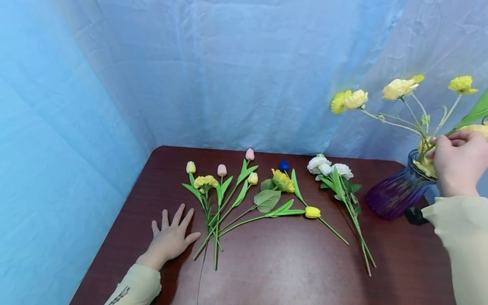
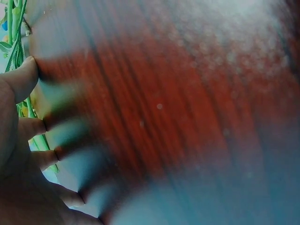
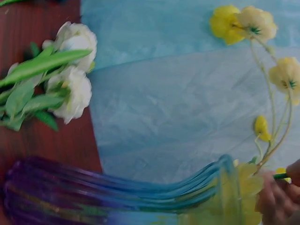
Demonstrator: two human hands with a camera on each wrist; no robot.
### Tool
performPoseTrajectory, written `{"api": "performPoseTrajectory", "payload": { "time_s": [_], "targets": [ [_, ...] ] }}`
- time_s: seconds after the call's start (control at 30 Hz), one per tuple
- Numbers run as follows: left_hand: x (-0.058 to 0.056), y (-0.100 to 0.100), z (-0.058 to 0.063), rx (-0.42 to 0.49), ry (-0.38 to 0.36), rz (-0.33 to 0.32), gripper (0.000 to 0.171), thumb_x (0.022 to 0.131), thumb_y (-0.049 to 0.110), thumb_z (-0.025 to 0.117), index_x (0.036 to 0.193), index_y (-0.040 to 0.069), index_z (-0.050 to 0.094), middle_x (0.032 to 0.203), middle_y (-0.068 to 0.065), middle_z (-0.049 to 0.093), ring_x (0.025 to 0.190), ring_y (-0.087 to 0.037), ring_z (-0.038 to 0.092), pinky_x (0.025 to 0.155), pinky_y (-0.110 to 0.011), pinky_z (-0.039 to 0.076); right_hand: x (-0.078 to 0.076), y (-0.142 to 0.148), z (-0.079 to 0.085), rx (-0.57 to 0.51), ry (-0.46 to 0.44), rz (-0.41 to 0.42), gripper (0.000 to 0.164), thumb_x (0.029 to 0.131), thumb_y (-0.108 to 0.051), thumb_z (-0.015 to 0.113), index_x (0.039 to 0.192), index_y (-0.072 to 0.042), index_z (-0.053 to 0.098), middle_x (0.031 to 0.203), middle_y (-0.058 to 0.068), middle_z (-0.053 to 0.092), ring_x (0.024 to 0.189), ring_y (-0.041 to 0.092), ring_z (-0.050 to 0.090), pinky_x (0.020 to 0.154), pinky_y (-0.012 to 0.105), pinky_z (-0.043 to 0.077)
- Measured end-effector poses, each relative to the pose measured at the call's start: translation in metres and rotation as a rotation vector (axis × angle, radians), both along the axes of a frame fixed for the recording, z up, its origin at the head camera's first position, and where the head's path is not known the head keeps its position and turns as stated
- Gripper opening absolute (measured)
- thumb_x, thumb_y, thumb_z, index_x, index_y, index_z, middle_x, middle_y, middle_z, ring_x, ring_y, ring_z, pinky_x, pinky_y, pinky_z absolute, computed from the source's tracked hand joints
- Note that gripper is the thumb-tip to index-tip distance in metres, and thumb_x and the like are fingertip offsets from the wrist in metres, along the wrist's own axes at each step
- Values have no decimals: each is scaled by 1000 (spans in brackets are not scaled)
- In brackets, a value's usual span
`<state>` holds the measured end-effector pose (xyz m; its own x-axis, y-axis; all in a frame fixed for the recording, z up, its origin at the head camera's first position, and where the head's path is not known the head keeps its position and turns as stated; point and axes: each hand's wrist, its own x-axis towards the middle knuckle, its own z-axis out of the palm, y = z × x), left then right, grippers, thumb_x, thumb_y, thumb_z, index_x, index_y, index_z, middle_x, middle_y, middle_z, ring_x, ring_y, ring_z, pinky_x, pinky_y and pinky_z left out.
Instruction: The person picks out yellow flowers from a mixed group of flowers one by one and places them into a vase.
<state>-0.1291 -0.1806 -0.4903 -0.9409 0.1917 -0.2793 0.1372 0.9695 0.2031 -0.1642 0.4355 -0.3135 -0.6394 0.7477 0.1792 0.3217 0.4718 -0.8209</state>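
Note:
My left hand (image 1: pixel 171 239) rests on the table with its fingers spread, just left of the loose flower stems. At the right, my right hand (image 1: pixel 461 159) pinches a green flower stem (image 3: pixel 281 176) at the mouth of a ribbed glass vase (image 1: pixel 394 192), blue above and purple below. Pale yellow flowers (image 1: pixel 398 89) on thin branching stems rise from the vase mouth. Another pale yellow bloom (image 3: pixel 248 192) crowds the rim in the right wrist view. A broad green leaf (image 1: pixel 476 108) shows above the right hand, cut off by the frame edge.
Pink and yellow tulips (image 1: pixel 222 170) lie crossed on the dark red-brown table (image 1: pixel 267 271). Beside them are a yellow sunflower (image 1: pixel 283 181), a blue tulip (image 1: pixel 284 165) and a bright yellow tulip (image 1: pixel 312 212). White flowers (image 1: pixel 319 164) lie left of the vase. Blue cloth (image 1: pixel 228 76) hangs behind.

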Motion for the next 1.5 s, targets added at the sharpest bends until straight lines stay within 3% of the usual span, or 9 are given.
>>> {"api": "performPoseTrajectory", "payload": {
  "time_s": [0.1, 0.2, 0.33, 0.5, 0.7, 0.93, 1.07, 1.27, 1.5],
  "targets": [
    [0, 0, -1, -3, 0, -1, 82, 98, 55, 60, 163, 17, 28, 170, -17, 12, 147, -64, 5, 105, -86, 7, 2, 4, -3, 211, -106, -20, 24, 101, -23, 45, 92, -9, 63, 56, -31, 35, 59, 2, 47, 65, 24, 41],
    [0, 0, 0, -2, -2, -2, 83, 98, 55, 60, 164, 17, 28, 170, -18, 12, 147, -64, 4, 105, -86, 7, 2, 6, -6, 345, -138, 7, 38, 100, -19, 44, 99, 12, 67, 52, -9, 44, 82, 32, 55, 81, 47, 41],
    [0, 1, 0, -4, -4, -3, 83, 98, 56, 60, 164, 17, 28, 170, -18, 12, 147, -64, 4, 105, -86, 7, 5, -1, -13, 422, -80, -3, 41, 100, -16, 41, 105, 16, 67, 86, 29, 55, 105, 54, 48, 89, 64, 33],
    [-1, 1, 2, -2, -8, -2, 83, 98, 55, 61, 163, 16, 28, 170, -18, 12, 147, -64, 4, 105, -86, 7, 9, -24, -32, 568, 151, 34, 35, 101, -16, 44, 106, 11, 65, 99, 29, 55, 97, 54, 52, 81, 68, 35],
    [-2, 1, 2, 3, -2, -4, 83, 98, 54, 62, 163, 16, 28, 170, -18, 12, 147, -64, 5, 105, -86, 8, 11, -67, -57, 717, 293, 316, 22, 98, -13, 55, 100, 6, 67, 88, 26, 63, 75, 47, 58, 62, 62, 39],
    [-1, 1, 1, 0, -6, 3, 83, 98, 54, 62, 163, 16, 28, 170, -18, 12, 147, -64, 4, 105, -86, 7, 21, -130, -101, 771, 46, 805, 18, 94, -8, 68, 112, -6, 68, 99, 13, 73, 76, 33, 70, 61, 55, 54],
    [-1, 1, 2, 4, -1, 1, 83, 97, 54, 62, 163, 16, 29, 170, -18, 13, 147, -64, 5, 105, -86, 7, 28, -165, -136, 822, 22, 989, 12, 94, -11, 72, 105, -11, 68, 91, 4, 72, 71, 24, 69, 56, 42, 55],
    [-1, 1, 1, 3, 3, -1, 83, 98, 54, 62, 163, 16, 29, 170, -18, 13, 147, -65, 5, 105, -86, 7, 37, -212, -175, 874, 76, 1130, 22, 90, -10, 77, 110, -9, 70, 92, 4, 73, 66, 21, 69, 51, 36, 53],
    [-1, 0, 1, 3, 9, -5, 83, 98, 54, 62, 163, 16, 29, 170, -18, 13, 147, -65, 5, 105, -86, 7, 36, -250, -197, 876, 52, 1225, 30, 97, -11, 69, 127, -13, 69, 93, 0, 73, 70, 18, 70, 51, 36, 52]
  ]
}}
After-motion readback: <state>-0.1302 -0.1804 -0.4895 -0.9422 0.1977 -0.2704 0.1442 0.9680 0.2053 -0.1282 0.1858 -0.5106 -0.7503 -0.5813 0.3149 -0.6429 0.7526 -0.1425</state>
